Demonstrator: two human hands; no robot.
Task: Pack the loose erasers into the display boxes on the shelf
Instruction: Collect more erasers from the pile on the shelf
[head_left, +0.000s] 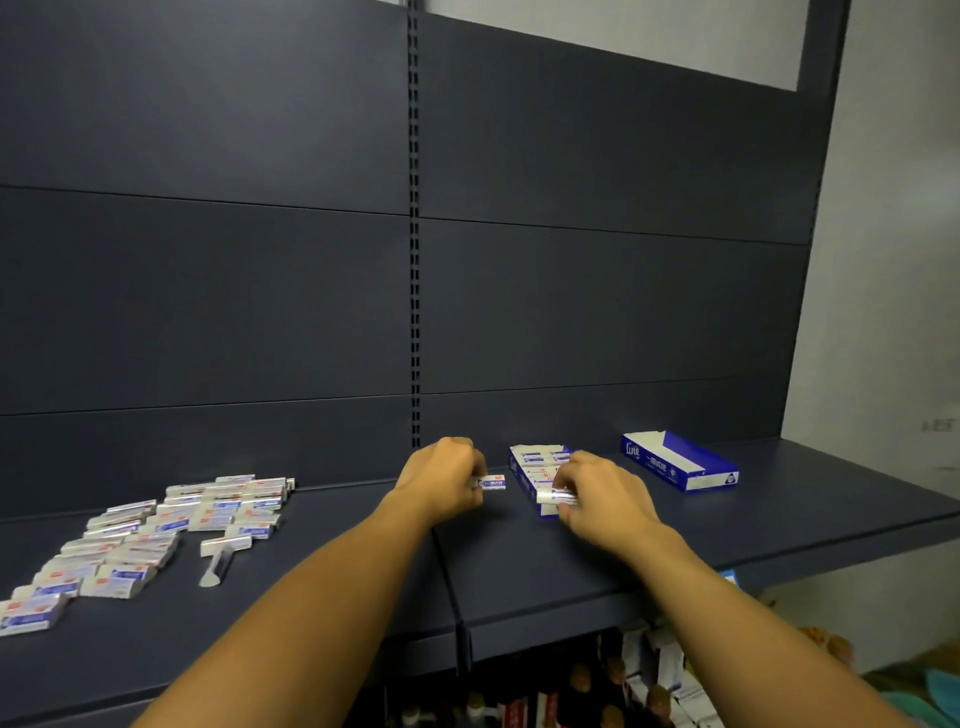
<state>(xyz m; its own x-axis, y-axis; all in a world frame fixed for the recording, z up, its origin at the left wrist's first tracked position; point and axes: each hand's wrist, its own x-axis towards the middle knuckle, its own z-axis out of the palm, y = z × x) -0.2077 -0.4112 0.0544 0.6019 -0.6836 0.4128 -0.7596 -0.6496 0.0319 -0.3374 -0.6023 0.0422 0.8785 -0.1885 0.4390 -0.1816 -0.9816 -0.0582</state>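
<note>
Head view: left hand (441, 480) fingers pinch eraser (492, 483); right hand (597, 493) fingers pinch another eraser (556, 497); lettering blurred.

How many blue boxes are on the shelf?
2. One display box sits by the right hand, partly filled with erasers. The other display box lies farther right, looking empty.

Matt dark shelf (571, 566); glossy-wrapped erasers (156, 525); cardboard display box (680, 462).

The dark shelf (571, 551) carries loose erasers (156, 530) left, two display boxes (680, 462) right, one apparently part-filled.
</note>
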